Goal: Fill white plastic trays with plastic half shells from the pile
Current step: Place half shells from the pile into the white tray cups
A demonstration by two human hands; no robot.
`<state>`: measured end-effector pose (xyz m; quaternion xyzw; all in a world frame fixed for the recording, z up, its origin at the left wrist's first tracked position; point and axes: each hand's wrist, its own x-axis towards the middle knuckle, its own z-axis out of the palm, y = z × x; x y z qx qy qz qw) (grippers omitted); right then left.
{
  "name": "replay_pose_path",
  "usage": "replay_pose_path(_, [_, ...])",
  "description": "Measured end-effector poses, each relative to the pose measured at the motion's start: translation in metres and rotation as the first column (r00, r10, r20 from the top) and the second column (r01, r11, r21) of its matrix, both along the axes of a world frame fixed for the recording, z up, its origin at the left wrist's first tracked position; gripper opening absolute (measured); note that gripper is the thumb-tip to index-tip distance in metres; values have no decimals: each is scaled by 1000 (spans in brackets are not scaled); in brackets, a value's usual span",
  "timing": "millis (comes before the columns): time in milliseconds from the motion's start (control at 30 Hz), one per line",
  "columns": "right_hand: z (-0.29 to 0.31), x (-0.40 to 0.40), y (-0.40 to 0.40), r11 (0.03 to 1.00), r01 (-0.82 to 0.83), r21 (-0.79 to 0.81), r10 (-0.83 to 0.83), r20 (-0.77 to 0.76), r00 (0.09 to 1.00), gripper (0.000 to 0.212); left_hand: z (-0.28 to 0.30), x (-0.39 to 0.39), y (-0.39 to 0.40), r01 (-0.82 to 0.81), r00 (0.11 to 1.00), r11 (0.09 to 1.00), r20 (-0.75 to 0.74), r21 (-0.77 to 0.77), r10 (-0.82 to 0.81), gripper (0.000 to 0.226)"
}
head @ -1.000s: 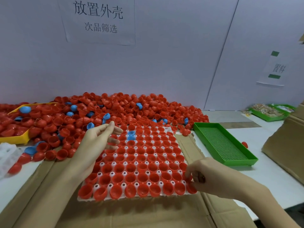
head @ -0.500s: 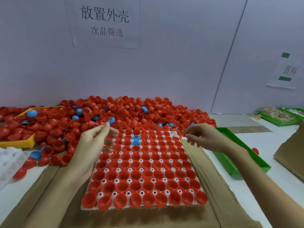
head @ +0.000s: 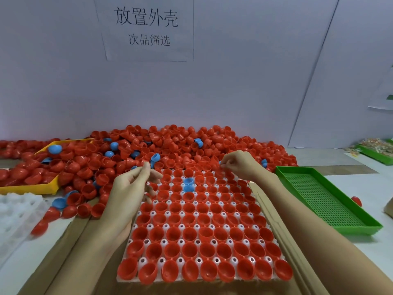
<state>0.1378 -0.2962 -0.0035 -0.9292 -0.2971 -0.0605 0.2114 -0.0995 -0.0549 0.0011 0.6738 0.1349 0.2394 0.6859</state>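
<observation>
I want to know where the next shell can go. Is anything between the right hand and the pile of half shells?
Nothing visible: the right hand hovers at the white tray's far edge, right beside the pile.

White paper sheet [head: 146,28] taped to the wall behind the pile — two lines of black Chinese print. Top line, large: 放置外壳. Below it, smaller: 次品筛选. Second paper sign [head: 386,103] at the far right edge of the wall — cut off by the frame, green marks only, nothing readable.
</observation>
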Motion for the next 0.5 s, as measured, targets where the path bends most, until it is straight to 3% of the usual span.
replay_pose_path(133, [-1,-11,-16,958,36,285,-42,14,999,9,1,-1,-2,12,1000,1000,8,11,-12,41])
replay_pose_path(300, [-6,-28,-39,800,89,594,-61,-67,996,10,2,-2,0,-2,1000,1000,5,-2,2,40])
replay_pose_path(400, [-10,-33,-48,750,137,647,-67,-132,989,13,2,-1,1,-3,1000,1000,1,6,3,40])
replay_pose_path(500, [-9,-35,-55,819,103,564,-48,-113,992,13,2,-1,2,-2,1000,1000,0,14,2,40])
